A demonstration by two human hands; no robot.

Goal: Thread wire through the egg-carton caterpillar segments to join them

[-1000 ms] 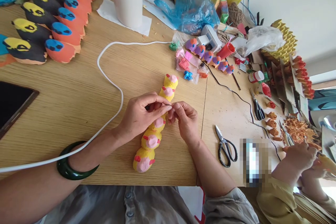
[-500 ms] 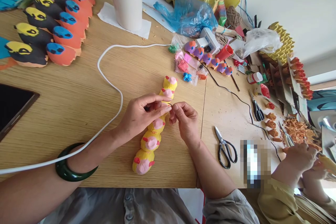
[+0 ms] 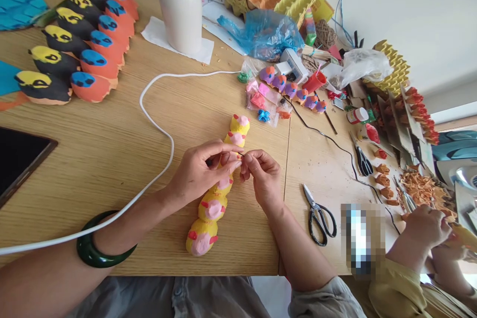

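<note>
Six domes, one yellow strip (image 3: 213, 208) on counter (image 3: 246, 243): directly below hands, long axis running away from body, far end leaning R. L hand (image 3: 194, 169) overlapping, so nearer; R hand (image 3: 265, 179) just beside, pinching 1 tiny dark bit (image 3: 241, 153). L fingertips at same bit, grip can't tell. Far L: 6 black domes (image 3: 61, 65), 6 orange domes (image 3: 104, 70).

The strip (image 3: 222, 185) is yellow, pink and red.
</note>
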